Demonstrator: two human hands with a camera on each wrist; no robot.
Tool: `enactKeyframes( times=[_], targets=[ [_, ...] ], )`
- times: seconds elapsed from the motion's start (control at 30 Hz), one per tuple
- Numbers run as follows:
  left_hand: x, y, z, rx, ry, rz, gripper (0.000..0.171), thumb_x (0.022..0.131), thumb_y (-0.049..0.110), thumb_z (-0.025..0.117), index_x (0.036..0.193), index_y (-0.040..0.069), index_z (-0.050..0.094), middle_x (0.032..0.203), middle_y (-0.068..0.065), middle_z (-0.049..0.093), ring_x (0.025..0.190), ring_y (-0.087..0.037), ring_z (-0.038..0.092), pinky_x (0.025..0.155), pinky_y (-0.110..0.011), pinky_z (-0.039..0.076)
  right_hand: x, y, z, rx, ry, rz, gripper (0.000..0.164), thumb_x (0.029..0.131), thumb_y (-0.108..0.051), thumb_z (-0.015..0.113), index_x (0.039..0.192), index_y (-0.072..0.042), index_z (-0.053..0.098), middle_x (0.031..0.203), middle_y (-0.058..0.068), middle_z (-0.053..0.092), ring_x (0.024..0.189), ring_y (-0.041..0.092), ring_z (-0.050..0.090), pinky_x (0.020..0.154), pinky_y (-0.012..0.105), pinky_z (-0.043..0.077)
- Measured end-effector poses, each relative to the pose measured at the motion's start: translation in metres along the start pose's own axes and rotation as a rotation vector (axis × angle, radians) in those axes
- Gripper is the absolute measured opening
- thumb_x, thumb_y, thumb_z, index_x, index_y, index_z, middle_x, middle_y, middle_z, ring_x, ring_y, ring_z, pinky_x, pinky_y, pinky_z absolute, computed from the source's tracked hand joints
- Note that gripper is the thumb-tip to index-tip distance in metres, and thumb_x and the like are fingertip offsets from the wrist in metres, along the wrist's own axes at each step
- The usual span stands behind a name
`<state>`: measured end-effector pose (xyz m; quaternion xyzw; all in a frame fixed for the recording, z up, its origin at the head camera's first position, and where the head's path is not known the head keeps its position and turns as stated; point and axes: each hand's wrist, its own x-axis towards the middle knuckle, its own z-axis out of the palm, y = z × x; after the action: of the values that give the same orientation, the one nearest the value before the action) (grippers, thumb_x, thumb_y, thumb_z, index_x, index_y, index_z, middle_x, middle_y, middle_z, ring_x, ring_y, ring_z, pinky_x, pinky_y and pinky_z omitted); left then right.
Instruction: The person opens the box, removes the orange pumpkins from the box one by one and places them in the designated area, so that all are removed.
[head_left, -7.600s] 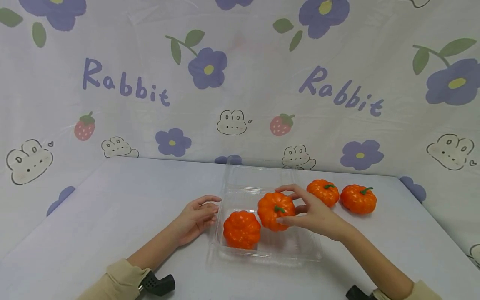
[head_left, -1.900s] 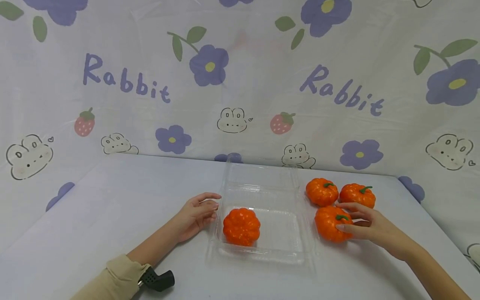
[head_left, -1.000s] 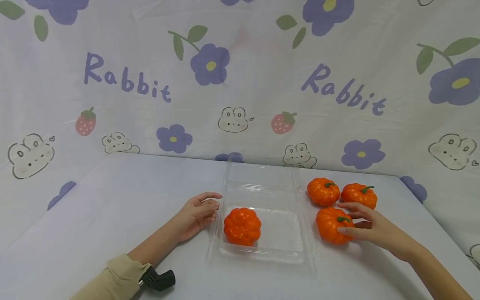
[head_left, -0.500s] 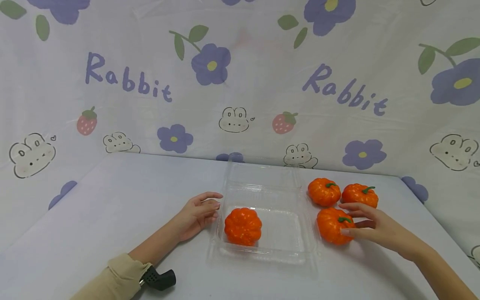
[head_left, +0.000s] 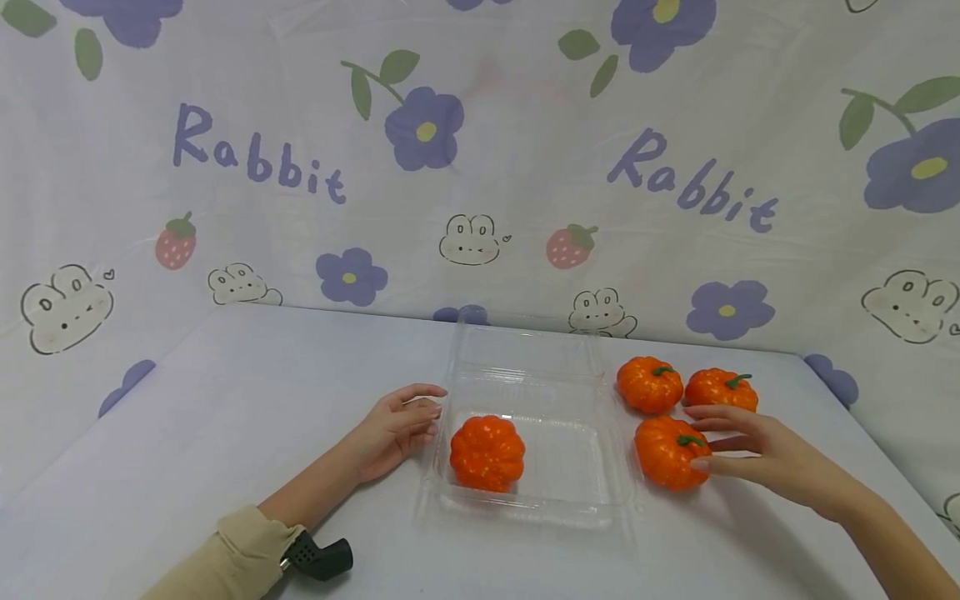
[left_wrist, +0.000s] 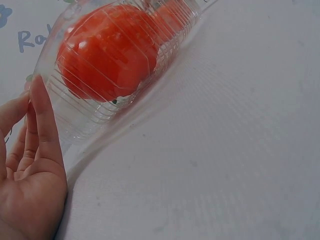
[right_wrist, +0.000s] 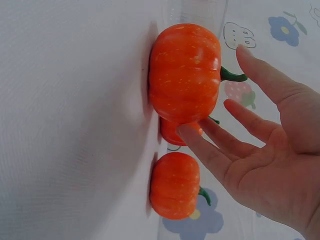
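An orange toy pumpkin (head_left: 487,454) lies stem down in the left part of a clear plastic clamshell box (head_left: 562,458), whose lid is folded back. My left hand (head_left: 393,435) rests on the table with relaxed fingers at the box's left wall; the left wrist view shows its fingertips (left_wrist: 40,92) right at the clear plastic. To the right of the box, another toy pumpkin (head_left: 663,454) sits stem up on the table. My right hand (head_left: 787,458) is beside it, thumb and fingers spread apart. In the right wrist view the thumb stands off the green stem (right_wrist: 232,75).
Two more toy pumpkins, one nearer the box (head_left: 647,386) and one farther right (head_left: 716,390), sit stem up behind the front one. A white table (head_left: 300,367) runs back to a cloth backdrop (head_left: 480,150) printed with flowers and rabbits.
Earlier my right hand held a pumpkin over the box; that pumpkin then came to the table on the right. Now the right hand has loosened and drawn slightly rightward. My left hand has stayed put.
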<state>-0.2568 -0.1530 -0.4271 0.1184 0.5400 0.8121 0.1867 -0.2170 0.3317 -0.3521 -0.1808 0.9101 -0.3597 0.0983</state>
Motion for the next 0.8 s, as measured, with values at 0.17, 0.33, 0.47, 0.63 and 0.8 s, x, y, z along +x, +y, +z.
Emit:
enactKeyframes(
  times=[0.17,0.33,0.47,0.63,0.8],
  targets=[
    [0.001,-0.001,0.000,0.001,0.006,-0.006,0.024,0.108,0.000,0.047,0.126,0.012,0.058,0.095,0.002,0.067,0.076,-0.009,0.065,0.079,-0.017,0.060,-0.002,-0.004,-0.002,-0.029,0.019,-0.012,0.058,0.100,-0.019,0.072,0.149,0.004,0.051,0.144,0.028,0.061,0.119,0.041,0.068,0.084,0.029,0.062],
    [0.001,-0.001,0.000,-0.006,0.006,-0.004,0.025,0.108,-0.001,0.047,0.126,0.011,0.058,0.095,0.002,0.067,0.075,-0.009,0.065,0.079,-0.017,0.060,-0.005,-0.009,-0.004,-0.050,0.066,-0.030,0.053,0.101,-0.019,0.072,0.147,0.001,0.056,0.142,0.023,0.065,0.114,0.013,0.070,0.084,0.024,0.060],
    [0.002,-0.001,0.000,-0.008,0.007,-0.003,0.024,0.108,-0.002,0.047,0.126,0.010,0.058,0.095,0.002,0.067,0.075,-0.009,0.065,0.079,-0.017,0.060,-0.007,-0.012,-0.005,-0.042,0.100,-0.064,0.047,0.100,-0.015,0.073,0.143,0.000,0.061,0.136,0.015,0.069,0.108,-0.004,0.067,0.084,0.020,0.059],
    [0.002,-0.001,0.000,-0.007,0.013,-0.008,0.024,0.108,-0.001,0.047,0.126,0.011,0.058,0.095,0.002,0.067,0.075,-0.009,0.066,0.079,-0.017,0.060,-0.008,-0.016,-0.005,-0.047,0.135,-0.062,0.042,0.099,-0.016,0.074,0.138,-0.004,0.065,0.126,-0.014,0.070,0.106,-0.004,0.067,0.083,0.020,0.059],
    [0.001,0.000,0.000,-0.001,0.002,0.003,0.023,0.108,0.000,0.048,0.126,0.010,0.058,0.096,0.002,0.067,0.076,-0.008,0.066,0.080,-0.017,0.060,-0.009,-0.022,-0.003,-0.074,0.155,-0.031,0.040,0.100,-0.019,0.074,0.137,-0.005,0.066,0.129,-0.005,0.069,0.104,-0.006,0.066,0.082,0.020,0.058]
  ],
)
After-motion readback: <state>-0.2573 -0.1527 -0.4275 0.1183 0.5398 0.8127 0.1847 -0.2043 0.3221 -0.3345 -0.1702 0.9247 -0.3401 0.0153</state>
